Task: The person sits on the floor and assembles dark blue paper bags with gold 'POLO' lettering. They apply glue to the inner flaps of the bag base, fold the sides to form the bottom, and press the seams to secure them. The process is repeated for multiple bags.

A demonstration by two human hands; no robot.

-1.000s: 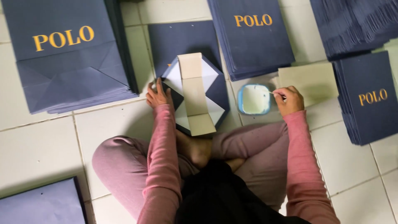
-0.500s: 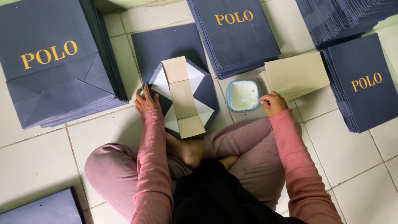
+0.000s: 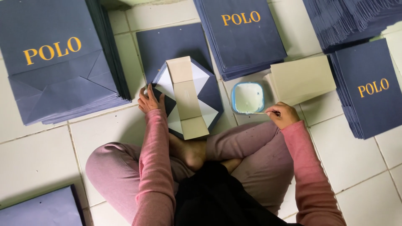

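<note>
I sit cross-legged on a white tiled floor. My left hand (image 3: pixel 149 100) presses on the left side of a navy paper bag (image 3: pixel 209 94) whose bottom flaps are spread open, with a beige card strip (image 3: pixel 187 98) lying down its middle. My right hand (image 3: pixel 284 114) pinches a thin brush (image 3: pixel 258 112) whose tip reaches into a small blue tub of white glue (image 3: pixel 248 97). The tub stands between the open bag and my right hand.
Stacks of flat navy bags with gold lettering lie at the left (image 3: pixel 54 58), the top middle (image 3: pixel 240 33), the right (image 3: pixel 368 88) and the top right (image 3: pixel 351 21). A pile of beige cards (image 3: pixel 301 79) sits beside the tub. Another navy sheet (image 3: pixel 37 209) shows at the bottom left.
The view has shifted, so everything sits lower and more to the left in frame. My right hand has drawn slightly back from the tub with the brush. My left hand stays on the bag.
</note>
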